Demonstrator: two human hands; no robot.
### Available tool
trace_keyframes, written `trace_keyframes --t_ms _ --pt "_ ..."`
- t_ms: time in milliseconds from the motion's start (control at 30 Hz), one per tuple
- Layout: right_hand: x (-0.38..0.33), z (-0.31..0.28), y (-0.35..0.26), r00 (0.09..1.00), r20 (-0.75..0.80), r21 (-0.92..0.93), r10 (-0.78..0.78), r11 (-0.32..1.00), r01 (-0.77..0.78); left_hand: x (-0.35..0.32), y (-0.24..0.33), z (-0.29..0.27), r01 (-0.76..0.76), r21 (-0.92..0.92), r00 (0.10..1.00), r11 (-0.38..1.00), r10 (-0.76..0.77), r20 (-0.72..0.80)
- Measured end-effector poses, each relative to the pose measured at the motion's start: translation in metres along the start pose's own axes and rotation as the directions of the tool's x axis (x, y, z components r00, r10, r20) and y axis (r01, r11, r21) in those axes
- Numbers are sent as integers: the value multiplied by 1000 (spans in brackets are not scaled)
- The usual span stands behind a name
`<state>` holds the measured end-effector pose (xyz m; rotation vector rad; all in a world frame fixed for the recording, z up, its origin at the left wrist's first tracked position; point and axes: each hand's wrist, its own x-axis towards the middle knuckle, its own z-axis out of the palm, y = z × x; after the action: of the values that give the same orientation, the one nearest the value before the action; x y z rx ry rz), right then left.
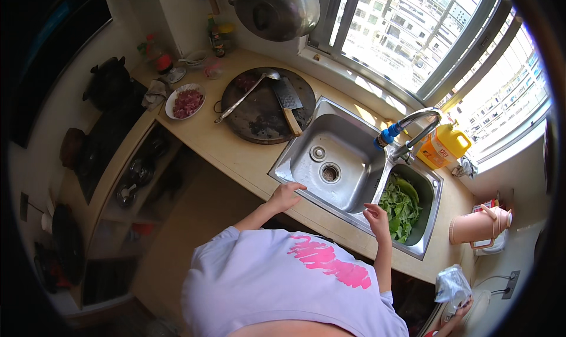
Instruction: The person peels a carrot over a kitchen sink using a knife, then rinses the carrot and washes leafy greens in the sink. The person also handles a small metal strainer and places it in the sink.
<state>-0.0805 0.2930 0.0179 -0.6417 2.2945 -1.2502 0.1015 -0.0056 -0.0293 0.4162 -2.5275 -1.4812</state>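
My left hand [286, 197] hovers at the front left edge of the large sink basin [348, 154], fingers reaching toward the rim, holding nothing. Over the front rim near the divider is my right hand [376, 218], fingers loosely bent and apart, also without anything in it. Just beside it, leafy greens [402, 210] fill the smaller right basin [433, 191]. The large basin shows a drain [330, 172] and a second round metal fitting [318, 154]. Behind the divider rises a curved faucet [421, 131] with a blue nozzle [387, 135].
Left of the sink, a round dark cutting board [259, 116] bears a cleaver [287, 101] and a ladle [246, 95]. Beyond sits a plate of sliced raw meat [187, 103]. At right stand a yellow jug [445, 145] and pink thermos [471, 228]. Another person's hand [464, 307] shows lower right.
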Motion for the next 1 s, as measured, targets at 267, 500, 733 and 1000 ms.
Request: trace_keyframes --t_ms 267,500,733,1000 --pt "-21 -18 35 988 -96 64 121 991 -115 1 0 0 16 -4 1000 1000 -16 7" --pt "-12 -53 51 973 -183 -122 141 979 -165 -12 -9 -8 35 6 997 999 -34 -68" --pt "7 -55 61 984 -162 -203 71 974 -104 -29 -19 -15 113 -8 979 994 -113 -168" --pt "14 -38 9 982 3 209 189 960 -185 -23 -1 -24 245 0 963 970 -243 -112"
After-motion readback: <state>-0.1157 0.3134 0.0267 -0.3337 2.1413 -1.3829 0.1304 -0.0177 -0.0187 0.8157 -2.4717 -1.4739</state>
